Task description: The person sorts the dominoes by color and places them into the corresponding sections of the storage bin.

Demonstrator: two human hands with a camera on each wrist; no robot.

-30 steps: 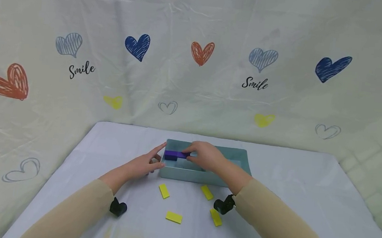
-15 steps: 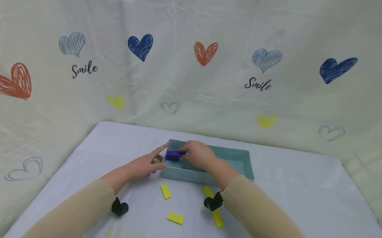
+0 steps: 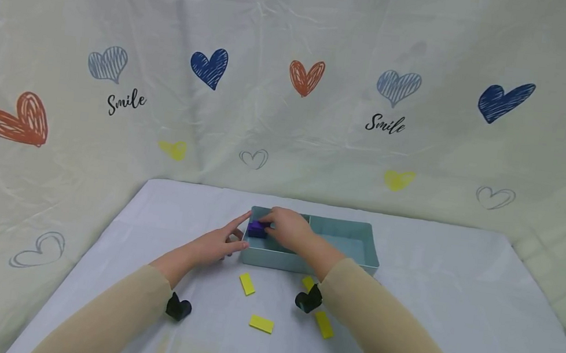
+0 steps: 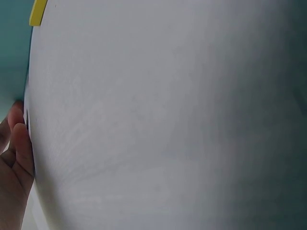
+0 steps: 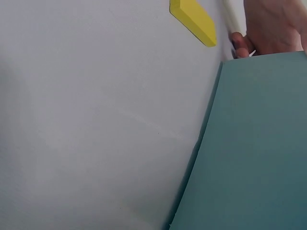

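In the head view, a light teal box (image 3: 284,261) with a divider lies across the table. My left hand (image 3: 209,247) touches its left end, index finger and thumb spread along that end. Inside the left compartment, my right hand (image 3: 290,228) pinches a purple piece whose outline is mostly hidden by the fingers. Purple (image 3: 257,230) also shows against the box's left end, close to those fingertips. The left wrist view has the left hand (image 4: 14,167) beside the teal wall; the right wrist view shows the box's outer wall (image 5: 254,139).
Several yellow blocks lie on the white table in front of the box, among them one on the left (image 3: 247,284), one in the middle (image 3: 261,324) and one on the right (image 3: 324,324). Behind the table hangs a pale sheet (image 3: 287,142) printed with hearts.
My right hand has moved left inside the box with the purple piece, up to the purple at the left end. The divider has come into sight. My left hand has stayed at the box.
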